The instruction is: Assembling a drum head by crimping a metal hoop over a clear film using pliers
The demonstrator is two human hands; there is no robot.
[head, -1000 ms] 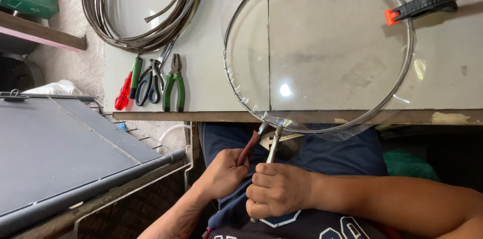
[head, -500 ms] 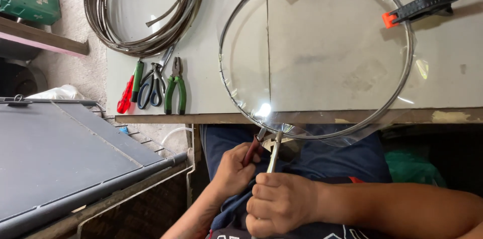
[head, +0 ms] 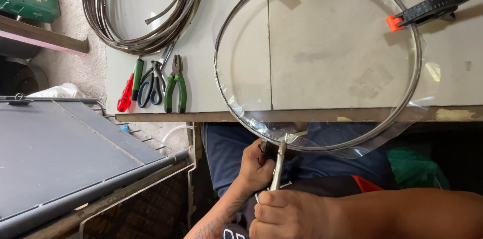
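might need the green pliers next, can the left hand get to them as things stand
Probably yes, once freed: the left hand is at the hoop below the table edge, and the green pliers lie uncovered near that edge, scissors beside them, nothing between.

Bright, even daylight, sharp focus; glare glints on the clear plastic film (head: 427, 75), shadow beneath the table (head: 151, 28).

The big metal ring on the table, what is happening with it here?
A person works on the ring, which carries clear film and is clamped to the table. At its near edge, the left hand holds a tool against it, and the right hand grips a metal tool. Pliers lie unused.
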